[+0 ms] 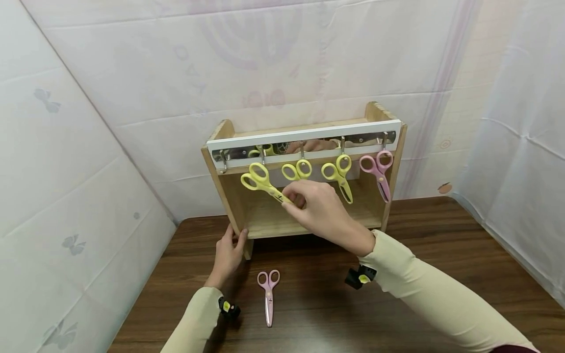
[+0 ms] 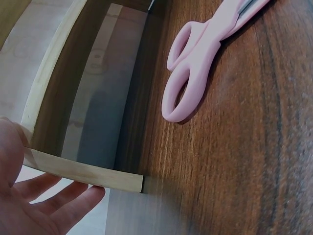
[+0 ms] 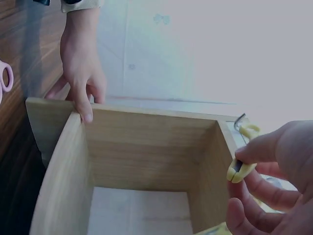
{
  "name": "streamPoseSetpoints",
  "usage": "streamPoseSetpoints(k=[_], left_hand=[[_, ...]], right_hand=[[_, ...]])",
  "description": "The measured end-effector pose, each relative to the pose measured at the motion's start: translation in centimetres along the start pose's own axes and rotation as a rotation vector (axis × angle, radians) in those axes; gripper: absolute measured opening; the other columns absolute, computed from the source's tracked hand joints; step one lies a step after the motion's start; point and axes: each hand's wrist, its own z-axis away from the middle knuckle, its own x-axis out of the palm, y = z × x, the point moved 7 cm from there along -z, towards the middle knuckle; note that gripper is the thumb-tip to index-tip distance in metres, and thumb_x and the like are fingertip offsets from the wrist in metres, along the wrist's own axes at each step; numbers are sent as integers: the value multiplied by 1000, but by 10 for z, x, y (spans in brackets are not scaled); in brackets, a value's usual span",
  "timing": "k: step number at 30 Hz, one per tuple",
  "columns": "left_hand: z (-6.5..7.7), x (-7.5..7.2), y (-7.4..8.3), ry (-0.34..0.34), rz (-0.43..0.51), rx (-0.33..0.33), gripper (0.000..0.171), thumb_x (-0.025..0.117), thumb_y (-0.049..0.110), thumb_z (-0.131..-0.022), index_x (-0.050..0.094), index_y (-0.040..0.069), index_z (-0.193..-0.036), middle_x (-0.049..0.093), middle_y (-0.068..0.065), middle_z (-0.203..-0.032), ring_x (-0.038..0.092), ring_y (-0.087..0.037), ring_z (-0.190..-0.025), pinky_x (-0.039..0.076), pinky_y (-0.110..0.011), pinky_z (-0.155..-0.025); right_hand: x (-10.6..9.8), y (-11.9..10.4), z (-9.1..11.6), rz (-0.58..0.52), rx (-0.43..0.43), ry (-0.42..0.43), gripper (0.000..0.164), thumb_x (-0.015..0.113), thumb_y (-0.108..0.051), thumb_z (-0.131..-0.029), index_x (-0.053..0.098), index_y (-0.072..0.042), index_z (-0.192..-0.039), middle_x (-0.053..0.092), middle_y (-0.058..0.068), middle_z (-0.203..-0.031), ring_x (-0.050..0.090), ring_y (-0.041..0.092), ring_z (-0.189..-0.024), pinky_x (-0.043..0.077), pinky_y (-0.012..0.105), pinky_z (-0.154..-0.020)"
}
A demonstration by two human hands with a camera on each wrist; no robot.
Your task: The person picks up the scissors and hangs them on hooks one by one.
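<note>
My right hand pinches yellow scissors by the blade end. Their finger loops point up and left, in front of the second hook from the left on a metal strip. In the right wrist view, the blade tip sits between thumb and fingers. Low on the left side of a wooden rack, my left hand holds the side panel, thumb in front and fingers behind. Two more yellow scissors and pink scissors hang from hooks further right; the hand partly hides one yellow pair.
Pink scissors lie on the dark wood table before the rack, loops toward it. Another hook is at the strip's left end. White patterned sheets enclose the table at the back and sides.
</note>
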Motion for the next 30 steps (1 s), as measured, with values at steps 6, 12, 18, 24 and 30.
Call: streamPoseSetpoints(k=[6,12,18,24,30], left_hand=[[0,0,2,6,-10,8,33,57,26,-108,57,2,-130,66,-26,-128,69,-43,-108,62,-52,-81],[0,0,2,2,-9,0,33,56,26,-108,57,2,-131,65,-26,-130,68,-44,-109,62,-53,-81],[0,0,1,3,-6,-5,35,56,27,-108,56,2,-132,65,-26,-130,68,-44,-110,62,-52,-81],[0,-1,3,11,-19,1,34,57,26,-108,56,2,-133,65,-26,-130,68,-43,-110,61,-53,-82],[1,0,2,12,-16,-5,33,57,25,-108,57,2,-131,65,-26,-129,68,-43,-109,61,-53,-82]], right_hand=[[9,10,1,-42,137,10,6,79,-8,-89,76,-9,-94,72,-3,-79,66,5,-65,55,24,-61],[15,13,5,-17,188,4,5,78,-10,-90,76,-9,-95,73,-4,-77,67,8,-66,56,28,-64],[18,13,8,21,190,19,4,77,-10,-91,76,-10,-95,72,-5,-77,66,6,-66,56,29,-64],[20,13,13,60,181,44,4,77,-9,-91,75,-10,-95,71,-3,-79,65,5,-66,56,28,-63],[23,13,17,82,166,72,4,77,-10,-92,74,-11,-95,69,-3,-78,66,8,-66,56,30,-60]])
